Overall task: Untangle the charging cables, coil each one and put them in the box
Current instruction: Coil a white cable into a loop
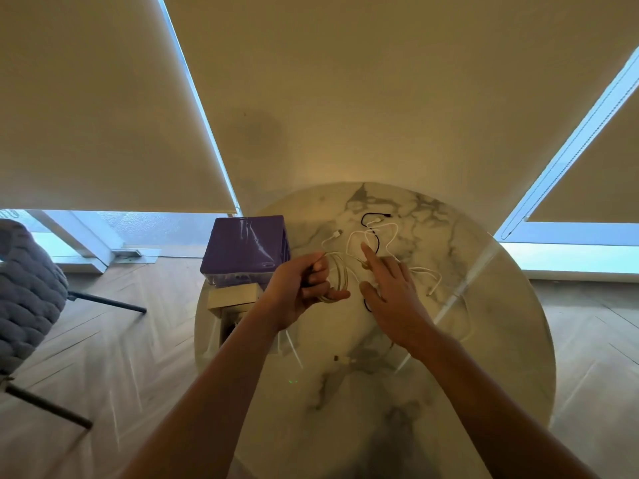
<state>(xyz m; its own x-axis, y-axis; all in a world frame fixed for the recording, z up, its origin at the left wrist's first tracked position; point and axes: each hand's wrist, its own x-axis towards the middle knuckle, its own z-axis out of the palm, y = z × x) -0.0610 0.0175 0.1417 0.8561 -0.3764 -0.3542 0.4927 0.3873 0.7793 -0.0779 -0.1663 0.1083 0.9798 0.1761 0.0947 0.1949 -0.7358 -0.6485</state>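
Note:
My left hand (304,288) grips a coil of white cable (337,276) above the round marble table (484,340). My right hand (390,288) hovers beside the coil with its fingers stretched out over the loose cables. A tangle of white cable (387,236) and a thin black cable (371,219) lies on the table beyond my hands. Another white strand (430,273) trails to the right. A small open white box (235,305) sits at the table's left edge, partly hidden by my left forearm.
A purple box (245,243) stands at the table's far left. A small cable end (344,358) lies near my right forearm. A grey padded chair (24,288) stands on the wooden floor at the left. Blinds cover the windows behind.

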